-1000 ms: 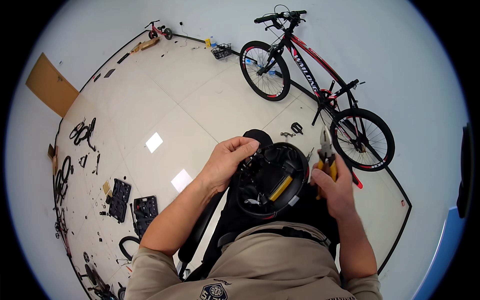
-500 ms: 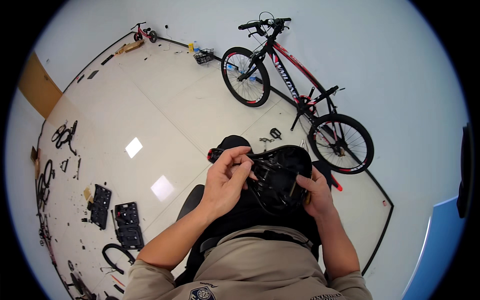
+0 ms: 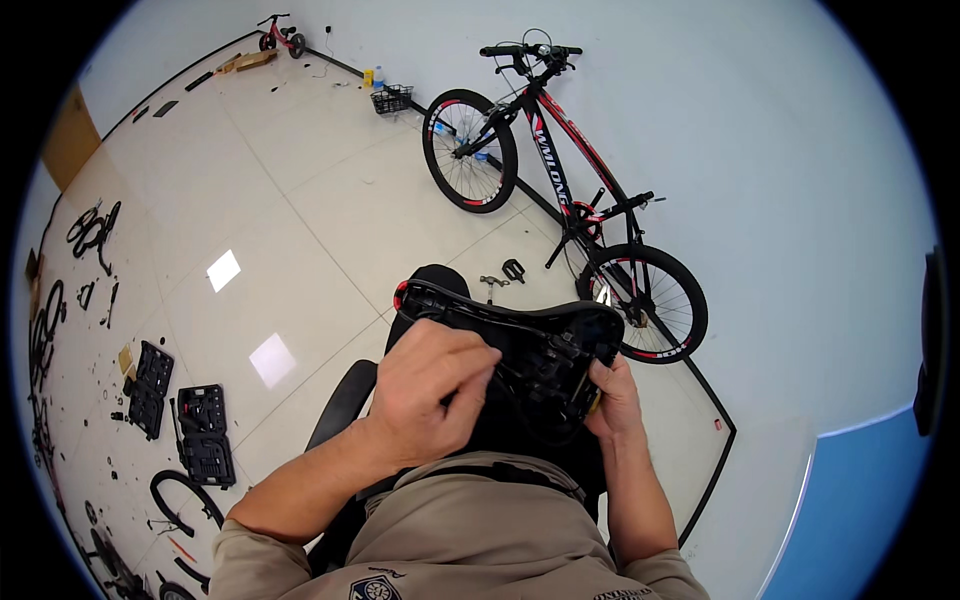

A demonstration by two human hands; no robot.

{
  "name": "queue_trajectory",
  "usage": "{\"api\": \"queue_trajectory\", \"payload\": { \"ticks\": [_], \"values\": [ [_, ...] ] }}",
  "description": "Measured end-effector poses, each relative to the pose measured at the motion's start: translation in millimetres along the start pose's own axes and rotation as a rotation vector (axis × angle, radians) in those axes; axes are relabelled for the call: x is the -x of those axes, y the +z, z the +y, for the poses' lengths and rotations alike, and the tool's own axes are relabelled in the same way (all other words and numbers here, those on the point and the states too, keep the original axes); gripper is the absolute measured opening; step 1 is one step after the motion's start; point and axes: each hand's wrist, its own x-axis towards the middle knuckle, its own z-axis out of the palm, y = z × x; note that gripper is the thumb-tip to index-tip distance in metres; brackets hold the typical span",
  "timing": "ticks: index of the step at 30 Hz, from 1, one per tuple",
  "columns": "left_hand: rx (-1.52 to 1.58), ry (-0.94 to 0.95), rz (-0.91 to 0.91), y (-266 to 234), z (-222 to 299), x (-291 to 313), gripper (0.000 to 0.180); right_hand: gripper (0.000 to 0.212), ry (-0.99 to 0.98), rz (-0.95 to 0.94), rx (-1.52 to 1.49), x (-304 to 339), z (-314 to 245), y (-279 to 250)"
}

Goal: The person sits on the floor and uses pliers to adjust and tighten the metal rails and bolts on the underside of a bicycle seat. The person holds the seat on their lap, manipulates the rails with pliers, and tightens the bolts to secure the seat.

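A black bicycle saddle with a red-edged nose is held over my lap, its underside with rails and clamp facing up. My right hand grips its wide rear end, thumb on the underside. Something yellow shows beside those fingers, and a silver metal tip sticks out past the saddle's far edge; whether they belong together I cannot tell. My left hand is closed beside the rails near the middle of the saddle, fingers curled and thumb pressed in. Whatever lies in that hand is hidden.
A black and red bicycle without a saddle leans against the right wall. A pedal lies on the floor just ahead of my knees. Open tool cases, a tyre and loose parts spread at left. A wire basket stands by the far wall.
My left hand has drawn back toward me from the rails, its fingers now curled closed. The saddle has turned and tilted, showing more of its nose. My view has shifted a little right.
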Motion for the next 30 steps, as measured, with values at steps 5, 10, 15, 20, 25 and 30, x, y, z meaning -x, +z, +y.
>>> {"api": "queue_trajectory", "payload": {
  "ticks": [5,10,15,20,25,30],
  "values": [
    [-0.115,-0.09,-0.18,2,-1,2,0.053,0.045,0.046,0.108,0.02,-2,4,34],
    [-0.228,-0.541,-0.253,6,-28,27,0.068,0.039,0.101,0.18,-0.025,-17,50,57],
    [-0.181,-0.817,-0.26,14,-51,38,0.057,0.038,0.109,0.213,0.035,-22,78,62],
    [-0.2,-0.733,-0.234,21,-70,56,0.052,0.034,0.152,0.263,0.048,-20,87,55],
    [-0.282,-0.679,-0.27,22,-68,58,0.054,0.033,0.167,0.269,0.064,-15,90,49],
    [-0.377,-0.771,-0.429,16,-62,49,0.063,0.032,0.178,0.279,0.047,-12,85,54]
  ]
}}
